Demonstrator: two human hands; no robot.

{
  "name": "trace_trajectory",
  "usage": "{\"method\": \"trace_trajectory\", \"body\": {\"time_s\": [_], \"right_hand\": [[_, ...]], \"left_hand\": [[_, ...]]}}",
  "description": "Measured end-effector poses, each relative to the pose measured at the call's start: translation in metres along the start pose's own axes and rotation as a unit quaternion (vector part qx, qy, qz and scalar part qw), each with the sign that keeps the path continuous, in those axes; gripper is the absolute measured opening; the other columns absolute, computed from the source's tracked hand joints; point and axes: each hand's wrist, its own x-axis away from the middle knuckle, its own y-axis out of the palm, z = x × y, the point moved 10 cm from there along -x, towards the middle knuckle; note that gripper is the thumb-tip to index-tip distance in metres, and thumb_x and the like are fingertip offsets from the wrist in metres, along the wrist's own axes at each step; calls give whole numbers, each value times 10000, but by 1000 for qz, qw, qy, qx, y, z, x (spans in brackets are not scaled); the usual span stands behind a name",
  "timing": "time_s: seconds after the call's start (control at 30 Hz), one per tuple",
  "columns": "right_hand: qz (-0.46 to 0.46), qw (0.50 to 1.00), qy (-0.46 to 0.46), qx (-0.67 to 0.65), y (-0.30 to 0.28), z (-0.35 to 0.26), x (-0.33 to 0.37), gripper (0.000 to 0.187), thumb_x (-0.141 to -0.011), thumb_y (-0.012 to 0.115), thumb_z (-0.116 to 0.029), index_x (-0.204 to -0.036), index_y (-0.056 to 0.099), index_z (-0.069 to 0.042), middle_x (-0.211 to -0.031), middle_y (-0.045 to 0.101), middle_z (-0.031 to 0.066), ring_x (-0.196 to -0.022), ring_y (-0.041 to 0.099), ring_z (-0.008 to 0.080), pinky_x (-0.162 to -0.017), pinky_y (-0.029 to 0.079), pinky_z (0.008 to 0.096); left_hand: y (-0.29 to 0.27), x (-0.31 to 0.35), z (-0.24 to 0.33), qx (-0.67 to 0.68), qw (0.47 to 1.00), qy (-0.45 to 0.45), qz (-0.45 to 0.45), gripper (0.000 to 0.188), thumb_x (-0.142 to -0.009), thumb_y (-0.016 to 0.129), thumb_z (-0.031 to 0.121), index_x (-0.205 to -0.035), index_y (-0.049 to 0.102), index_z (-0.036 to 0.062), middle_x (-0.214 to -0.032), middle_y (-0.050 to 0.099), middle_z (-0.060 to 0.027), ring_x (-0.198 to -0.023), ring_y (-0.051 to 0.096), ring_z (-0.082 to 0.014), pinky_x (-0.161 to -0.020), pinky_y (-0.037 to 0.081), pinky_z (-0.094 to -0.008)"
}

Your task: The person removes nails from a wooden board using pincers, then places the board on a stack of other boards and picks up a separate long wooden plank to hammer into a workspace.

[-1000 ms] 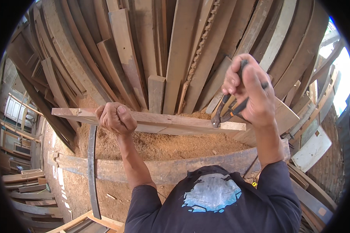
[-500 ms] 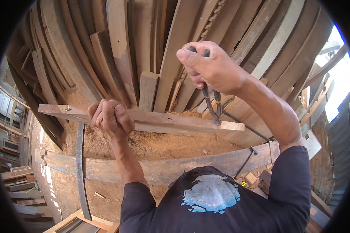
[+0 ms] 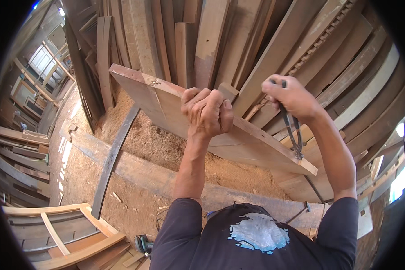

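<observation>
In the head view, the fisheye rim blacks out the corners and bends every straight edge. The left hand (image 3: 208,112) is clenched over the upper edge of a wooden board (image 3: 166,105), its fingers curled over the top so the edge beneath them is hidden. The right hand (image 3: 290,96) is closed around the handles of dark metal pincers (image 3: 292,130), which hang down from the fist; their head rests at the board's right end, and whether it grips anything there is too small to make out. The board is a pale, reddish plank, tilted, running from upper left down to lower right in front of the chest, with a chipped end and a small mark near its left end. Behind it lean stacked planks (image 3: 220,40); below lies sawdust (image 3: 166,148) and a long curved beam (image 3: 144,173). A dark curved strip (image 3: 112,162) crosses the beam.
</observation>
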Motion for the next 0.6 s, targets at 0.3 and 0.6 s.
{"method": "trace_trajectory", "body": {"time_s": [0.3,0.6], "right_hand": [[47,956,-208,-202,-66,-28,106,547,-1017,574,-454,-1243,598,44,-1038,688,114,-980,635,179,-904,522,313],[136,899,-301,-287,-83,2,153,647,-1006,569,-497,-1306,539,75,-1092,678,144,-1052,645,201,-968,512,347]], "left_hand": [[-18,5,-23,4,1000,-2,9,142,-830,476,178,-692,514,177,-525,518,0,-462,474,-153,-703,394,-307],[-12,-8,-8,-25,1000,12,7,141,-769,478,142,-632,500,115,-540,539,-19,-496,510,-192,-736,421,-312]]}}
